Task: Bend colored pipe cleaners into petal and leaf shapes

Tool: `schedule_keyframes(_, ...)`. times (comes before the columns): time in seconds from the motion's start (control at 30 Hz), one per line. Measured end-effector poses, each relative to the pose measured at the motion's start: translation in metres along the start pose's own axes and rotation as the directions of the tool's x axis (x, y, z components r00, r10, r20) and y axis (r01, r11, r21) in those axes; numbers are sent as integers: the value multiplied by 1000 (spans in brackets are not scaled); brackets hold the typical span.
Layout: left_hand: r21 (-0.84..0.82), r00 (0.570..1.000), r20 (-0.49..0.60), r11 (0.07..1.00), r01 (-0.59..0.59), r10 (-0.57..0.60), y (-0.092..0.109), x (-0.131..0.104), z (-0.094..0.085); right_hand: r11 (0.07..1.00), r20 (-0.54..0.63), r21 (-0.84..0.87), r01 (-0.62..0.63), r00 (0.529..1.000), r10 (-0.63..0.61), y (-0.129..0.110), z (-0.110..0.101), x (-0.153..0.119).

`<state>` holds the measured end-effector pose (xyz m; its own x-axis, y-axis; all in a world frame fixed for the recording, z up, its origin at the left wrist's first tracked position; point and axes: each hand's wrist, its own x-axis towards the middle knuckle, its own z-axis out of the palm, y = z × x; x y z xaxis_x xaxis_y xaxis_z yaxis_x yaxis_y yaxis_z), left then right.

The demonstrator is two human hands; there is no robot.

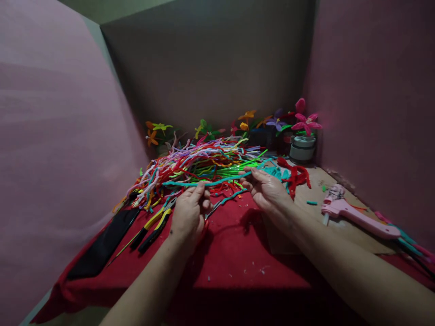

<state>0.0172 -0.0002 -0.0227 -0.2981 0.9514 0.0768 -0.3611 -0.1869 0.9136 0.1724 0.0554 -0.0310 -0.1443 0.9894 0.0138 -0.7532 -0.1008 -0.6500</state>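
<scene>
The scene is dimly lit; the wall (61,136) at left is lit brightest, soft shadows are thrown on the cloth (234,260) at lower centre, and the frame's edges are stretched.

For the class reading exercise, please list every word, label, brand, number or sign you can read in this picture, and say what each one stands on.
None: no text can be read anywhere.
Pink glue gun: no readable brand or number.
Yellow-and-black pliers: no readable marking.
Flat black object: too dark to make out any lettering.
Grey container under the pink flower: too small and dim to tell.
</scene>
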Motion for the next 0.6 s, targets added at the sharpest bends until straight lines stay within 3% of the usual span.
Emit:
schedule_keyframes(0.13,-73,997,75,997,23,-17,4,5,10,999,35,-30,24,999,-23,5,0,-2)
schedule_keyframes(0.3,47,965,241,995,93,-102,-7,5,26,998,111,-69,1,994,6,10,-1,-5)
schedule_keyframes(0.6,219,952,295,976,22,-87,-22,25,17,991,146,-135,1,989,19,13,-9,1)
